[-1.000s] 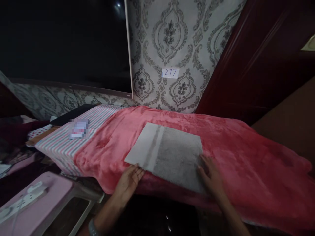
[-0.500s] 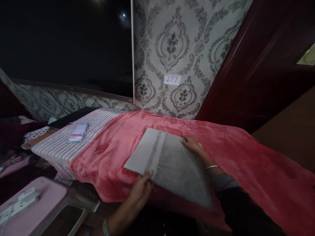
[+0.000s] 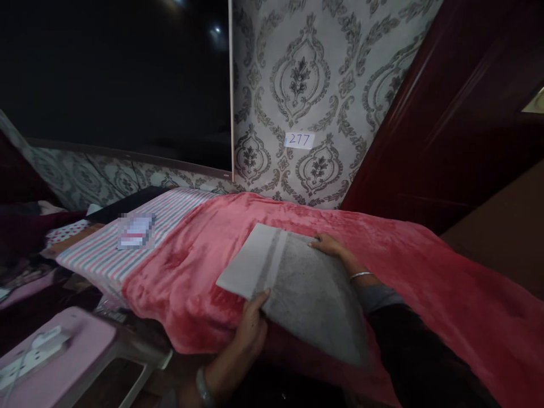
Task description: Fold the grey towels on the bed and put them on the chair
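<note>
A grey towel (image 3: 312, 292) with paler bands across its left part is spread between my hands, its far corner drooping toward me at the lower right. My left hand (image 3: 254, 327) pinches the near edge, thumb on top and the other fingers underneath. On the far edge, my right hand (image 3: 329, 246) is closed on the cloth, though part of its grip is hidden. Beneath the towel lies a fluffy red blanket (image 3: 178, 266). I cannot tell how much of the towel touches it.
Left of the blanket is a striped cloth (image 3: 97, 249) with a blurred-out phone-like object (image 3: 136, 231) on it. A pink stool (image 3: 80, 340) at lower left carries a white power strip (image 3: 34, 360). A large dark screen (image 3: 119, 85) and patterned wall (image 3: 297, 102) stand behind.
My left hand has shifted very slightly right along the towel's near edge. The towel stays in both hands, almost unmoved; the view has shifted a little.
</note>
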`<state>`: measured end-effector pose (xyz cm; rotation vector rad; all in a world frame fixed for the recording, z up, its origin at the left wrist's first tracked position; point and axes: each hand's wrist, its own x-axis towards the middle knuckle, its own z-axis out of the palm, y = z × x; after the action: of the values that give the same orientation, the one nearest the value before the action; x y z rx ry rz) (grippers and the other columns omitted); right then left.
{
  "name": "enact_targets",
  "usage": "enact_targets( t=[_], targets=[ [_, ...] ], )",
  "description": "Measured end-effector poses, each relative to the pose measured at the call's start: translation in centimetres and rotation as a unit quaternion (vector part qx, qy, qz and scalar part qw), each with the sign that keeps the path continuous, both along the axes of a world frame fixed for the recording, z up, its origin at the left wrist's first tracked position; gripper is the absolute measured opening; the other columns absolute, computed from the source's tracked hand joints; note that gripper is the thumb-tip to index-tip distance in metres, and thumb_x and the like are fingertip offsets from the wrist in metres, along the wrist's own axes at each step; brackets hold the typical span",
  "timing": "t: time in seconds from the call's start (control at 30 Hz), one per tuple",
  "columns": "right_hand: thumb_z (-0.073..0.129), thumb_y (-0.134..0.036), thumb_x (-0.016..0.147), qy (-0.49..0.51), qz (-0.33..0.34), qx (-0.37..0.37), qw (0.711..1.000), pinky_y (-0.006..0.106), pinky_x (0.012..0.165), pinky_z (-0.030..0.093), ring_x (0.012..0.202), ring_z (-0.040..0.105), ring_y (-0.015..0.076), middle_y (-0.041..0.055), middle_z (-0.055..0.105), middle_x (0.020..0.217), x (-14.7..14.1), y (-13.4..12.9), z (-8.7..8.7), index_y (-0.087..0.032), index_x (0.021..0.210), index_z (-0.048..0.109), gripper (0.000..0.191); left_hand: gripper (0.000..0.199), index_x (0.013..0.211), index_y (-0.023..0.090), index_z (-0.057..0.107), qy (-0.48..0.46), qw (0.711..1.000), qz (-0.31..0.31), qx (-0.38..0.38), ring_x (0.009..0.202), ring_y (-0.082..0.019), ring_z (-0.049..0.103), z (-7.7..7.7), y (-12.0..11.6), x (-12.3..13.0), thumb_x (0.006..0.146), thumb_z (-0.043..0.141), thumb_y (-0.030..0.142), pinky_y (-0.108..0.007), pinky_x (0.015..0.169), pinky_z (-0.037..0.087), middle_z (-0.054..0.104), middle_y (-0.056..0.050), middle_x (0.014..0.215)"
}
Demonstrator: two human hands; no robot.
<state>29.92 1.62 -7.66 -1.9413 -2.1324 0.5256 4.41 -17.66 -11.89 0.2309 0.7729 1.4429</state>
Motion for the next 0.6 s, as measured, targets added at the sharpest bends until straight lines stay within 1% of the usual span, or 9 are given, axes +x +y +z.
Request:
enact_targets(
  t=[0.1, 0.17, 0.27, 0.33, 0.37, 0.43, 0.5, 0.57, 0.6],
  targets=[
    [0.065, -0.029, 0.080, 0.008, -0.021, 0.042, 0.999, 0.025, 0.067, 0.044, 0.079, 0.063, 0.0193, 0.0074, 0.072, 0.086, -0.3, -0.6, 0.7, -0.014, 0.084, 0.070, 0.016, 0.048, 0.113, 0.016, 0.069, -0.008, 0.999, 0.029, -0.027, 0.103, -0.028, 0.071, 0.8, 0.7, 0.1, 0.065, 0.074, 0.015, -0.042, 0.101, 0.054, 0.077, -0.008, 0.105],
    [0.066, -0.029, 0.078, 0.018, -0.031, 0.076, 0.996, 0.025, 0.067, 0.042, 0.079, 0.060, 0.0192, 0.0074, 0.070, 0.085, -0.3, -1.0, 1.6, -0.015, 0.082, 0.068, 0.015, 0.045, 0.113, 0.016, 0.069, -0.016, 0.999, 0.030, -0.040, 0.097, -0.025, 0.073, 1.6, 1.2, 0.0, 0.068, 0.069, 0.012, -0.040, 0.098, 0.056, 0.078, -0.007, 0.101],
    [0.066, -0.034, 0.077, 0.037, -0.047, 0.121, 0.991, 0.025, 0.065, 0.040, 0.076, 0.057, 0.0182, 0.0043, 0.066, 0.078, 0.4, -2.1, 3.9, -0.018, 0.076, 0.064, 0.016, 0.039, 0.110, 0.016, 0.069, -0.012, 0.999, 0.008, -0.037, 0.089, -0.023, 0.074, 3.2, 2.3, -0.7, 0.072, 0.063, 0.010, -0.037, 0.093, 0.059, 0.078, -0.006, 0.094],
    [0.064, -0.038, 0.078, 0.069, -0.059, 0.142, 0.986, 0.026, 0.062, 0.038, 0.072, 0.054, 0.0171, 0.0017, 0.062, 0.072, 1.3, -3.5, 5.8, -0.019, 0.071, 0.060, 0.020, 0.036, 0.107, 0.015, 0.070, 0.004, 1.000, -0.019, -0.009, 0.087, -0.023, 0.074, 5.0, 3.9, -1.7, 0.072, 0.062, 0.012, -0.037, 0.090, 0.060, 0.078, -0.006, 0.093],
    [0.064, -0.039, 0.077, 0.104, -0.068, 0.149, 0.981, 0.026, 0.061, 0.038, 0.069, 0.053, 0.0163, 0.0005, 0.060, 0.070, 1.9, -4.3, 6.7, -0.019, 0.069, 0.058, 0.022, 0.035, 0.107, 0.014, 0.070, 0.017, 0.999, -0.038, 0.012, 0.086, -0.024, 0.074, 6.0, 5.1, -2.5, 0.072, 0.062, 0.013, -0.037, 0.089, 0.061, 0.078, -0.007, 0.093],
    [0.065, -0.043, 0.075, 0.210, -0.096, 0.142, 0.963, 0.026, 0.058, 0.037, 0.064, 0.050, 0.0145, -0.0012, 0.057, 0.067, 3.0, -6.2, 8.4, -0.020, 0.069, 0.056, 0.025, 0.035, 0.106, 0.012, 0.069, 0.052, 0.994, -0.084, 0.055, 0.085, -0.026, 0.074, 8.6, 8.5, -4.1, 0.072, 0.062, 0.016, -0.039, 0.087, 0.061, 0.078, -0.008, 0.091],
    [0.070, -0.045, 0.070, 0.335, -0.135, 0.106, 0.926, 0.026, 0.055, 0.037, 0.059, 0.048, 0.0133, -0.0019, 0.056, 0.065, 3.9, -8.0, 9.2, -0.020, 0.071, 0.056, 0.029, 0.040, 0.111, 0.009, 0.068, 0.099, 0.982, -0.130, 0.099, 0.084, -0.028, 0.074, 11.2, 12.9, -5.5, 0.073, 0.062, 0.019, -0.041, 0.085, 0.062, 0.077, -0.009, 0.088],
    [0.074, -0.047, 0.065, 0.423, -0.170, 0.074, 0.887, 0.025, 0.051, 0.037, 0.056, 0.047, 0.0126, -0.0021, 0.056, 0.064, 4.3, -9.5, 8.7, -0.021, 0.072, 0.056, 0.033, 0.043, 0.115, 0.007, 0.067, 0.150, 0.967, -0.161, 0.126, 0.082, -0.028, 0.074, 12.9, 17.2, -6.2, 0.075, 0.062, 0.021, -0.041, 0.081, 0.062, 0.077, -0.009, 0.086],
    [0.075, -0.048, 0.064, 0.447, -0.183, 0.067, 0.873, 0.025, 0.050, 0.037, 0.055, 0.047, 0.0122, -0.0022, 0.056, 0.063, 4.3, -10.1, 7.8, -0.021, 0.072, 0.056, 0.034, 0.042, 0.114, 0.007, 0.067, 0.177, 0.960, -0.176, 0.127, 0.078, -0.027, 0.074, 13.1, 19.0, -6.2, 0.074, 0.063, 0.020, -0.039, 0.078, 0.062, 0.076, -0.009, 0.083]
  ],
)
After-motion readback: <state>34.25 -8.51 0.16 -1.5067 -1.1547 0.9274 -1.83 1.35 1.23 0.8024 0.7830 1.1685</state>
